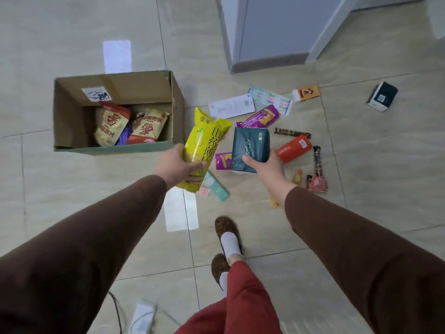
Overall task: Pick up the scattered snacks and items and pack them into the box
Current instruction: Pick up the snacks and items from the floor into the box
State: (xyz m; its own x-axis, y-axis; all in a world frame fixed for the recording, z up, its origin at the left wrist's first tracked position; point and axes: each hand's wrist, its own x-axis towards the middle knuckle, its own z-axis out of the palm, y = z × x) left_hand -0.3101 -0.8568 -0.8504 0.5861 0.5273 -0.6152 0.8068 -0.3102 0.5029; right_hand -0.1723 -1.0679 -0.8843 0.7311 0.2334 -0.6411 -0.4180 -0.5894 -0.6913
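An open cardboard box (72, 116) stands on the tiled floor at the left, with two yellow-and-red snack bags (109, 124) and other packets inside. My left hand (174, 165) grips a tall yellow chip bag (204, 143) just right of the box's near corner. My right hand (267, 166) holds a dark green tissue pack (250, 145) above the scattered pile. On the floor lie a purple snack bag (262, 118), a red packet (292, 149), a toothbrush pack (271, 98), a white card (232, 107) and several small sachets.
A black-and-white box (382, 96) lies apart at the far right. A grey door and frame (272, 30) stand beyond the pile. My slippered feet (227, 233) are below the hands. A cable and white object (142, 317) lie at the bottom edge.
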